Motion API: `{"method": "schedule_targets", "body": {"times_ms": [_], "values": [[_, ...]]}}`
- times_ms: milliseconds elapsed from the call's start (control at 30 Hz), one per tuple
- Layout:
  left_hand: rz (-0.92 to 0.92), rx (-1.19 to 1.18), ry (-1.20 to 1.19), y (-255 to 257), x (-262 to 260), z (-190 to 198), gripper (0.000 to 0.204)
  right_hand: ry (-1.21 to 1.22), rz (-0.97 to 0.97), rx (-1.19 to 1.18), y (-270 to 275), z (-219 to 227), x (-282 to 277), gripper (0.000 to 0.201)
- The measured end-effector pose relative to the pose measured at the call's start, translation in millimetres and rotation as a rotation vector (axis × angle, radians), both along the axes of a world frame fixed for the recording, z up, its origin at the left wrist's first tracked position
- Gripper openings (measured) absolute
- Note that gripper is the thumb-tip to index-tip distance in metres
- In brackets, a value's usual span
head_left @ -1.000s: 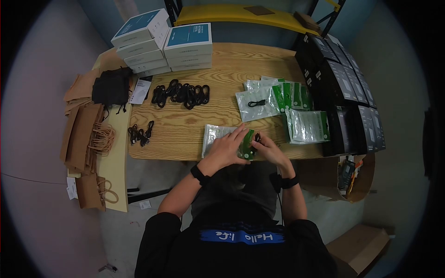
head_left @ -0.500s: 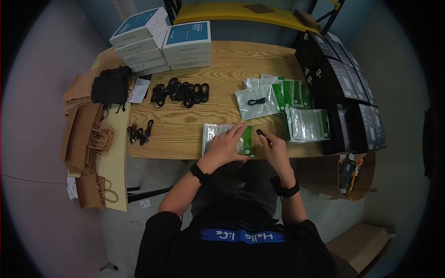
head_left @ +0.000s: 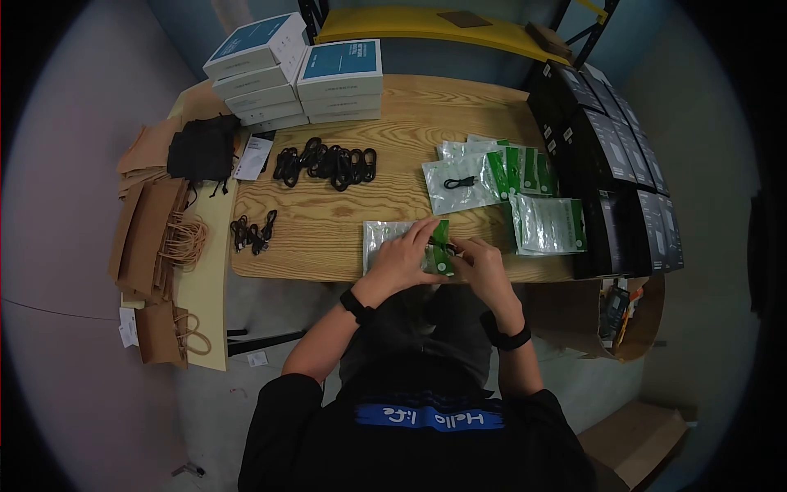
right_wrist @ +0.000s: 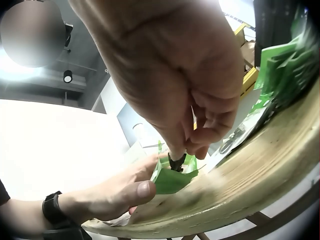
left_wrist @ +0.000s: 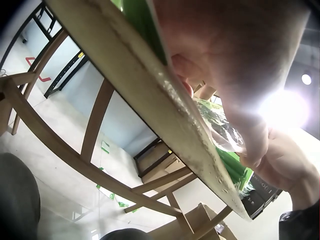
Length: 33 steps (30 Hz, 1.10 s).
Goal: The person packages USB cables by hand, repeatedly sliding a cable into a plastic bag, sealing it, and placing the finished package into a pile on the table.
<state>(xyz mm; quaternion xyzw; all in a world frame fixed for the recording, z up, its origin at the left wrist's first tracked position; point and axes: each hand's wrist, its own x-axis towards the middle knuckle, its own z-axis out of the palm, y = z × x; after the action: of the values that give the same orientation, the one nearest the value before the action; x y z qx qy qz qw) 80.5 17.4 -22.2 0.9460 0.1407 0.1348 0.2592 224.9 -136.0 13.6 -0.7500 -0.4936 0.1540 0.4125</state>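
A clear bag with a green end (head_left: 375, 243) lies at the table's front edge. My left hand (head_left: 400, 264) grips it, fingers over the top and thumb at the near side. In the right wrist view the green end (right_wrist: 172, 181) gapes open, with my left hand (right_wrist: 125, 192) beside it. My right hand (head_left: 485, 272) pinches a small black cable (head_left: 443, 246) at that opening; in the right wrist view the cable (right_wrist: 176, 163) is partly inside, below the fingertips of my right hand (right_wrist: 175, 75).
Black cables (head_left: 338, 164) and smaller cables (head_left: 255, 233) lie to the left. More green-ended bags (head_left: 548, 225) are at the right, one with a cable (head_left: 459, 182) on it. White boxes (head_left: 340, 86), black boxes (head_left: 611, 148) and paper bags (head_left: 147, 238) stand or lie around.
My right hand first drew away from the bag with the cable, then came back left to its green end. My left hand has stayed on the bag.
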Motion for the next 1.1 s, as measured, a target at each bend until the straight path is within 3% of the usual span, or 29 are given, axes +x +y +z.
{"method": "schedule_targets", "body": {"times_ms": [100,300,367,400,467,500,567,700,767,900,967,1000,1067,1100], "values": [[0.008,-0.022,-0.025,1,0,-2,0.114,0.041,-0.023,0.005,0,-5,5,0.03],[-0.005,-0.021,-0.078,-1,-1,-3,0.112,-0.053,0.146,0.065,9,-32,9,0.026],[-0.003,-0.017,-0.091,-1,-2,-2,0.112,0.346,0.121,-0.056,9,-37,4,0.024],[0.033,-0.035,-0.072,-3,-3,5,0.112,0.346,0.124,-0.055,5,-41,7,0.024],[0.07,-0.053,-0.056,-3,-4,7,0.112,0.803,0.19,-0.149,-5,-47,21,0.024],[0.055,0.008,-0.104,-3,-3,4,0.111,0.803,0.19,-0.152,-3,-43,17,0.024],[0.036,0.064,-0.147,-6,-4,-2,0.111,0.392,0.258,-0.22,2,-33,2,0.025],[-0.002,0.137,-0.147,-5,-3,10,0.111,0.309,0.218,-0.062,2,-43,-3,0.021],[0.016,0.173,-0.135,1,-9,21,0.111,-0.083,0.195,0.071,-1,-24,-7,0.018],[0.02,0.114,-0.183,19,-16,29,0.094,-0.06,0.171,0.116,-7,-9,-18,0.02],[-0.002,-0.469,-0.1,22,-18,35,0.066,-0.053,0.136,0.248,-8,-9,-19,0.022],[0.0,-0.467,-0.1,22,-17,32,0.066,-0.052,0.138,0.249,-8,-11,-20,0.022],[-0.083,-0.8,-0.25,23,-16,24,0.037,-0.152,-0.057,0.5,-7,-15,-23,0.02],[-0.083,-0.8,-0.249,22,-17,25,0.037,-0.151,-0.057,0.501,-3,-7,-29,0.02]]}}
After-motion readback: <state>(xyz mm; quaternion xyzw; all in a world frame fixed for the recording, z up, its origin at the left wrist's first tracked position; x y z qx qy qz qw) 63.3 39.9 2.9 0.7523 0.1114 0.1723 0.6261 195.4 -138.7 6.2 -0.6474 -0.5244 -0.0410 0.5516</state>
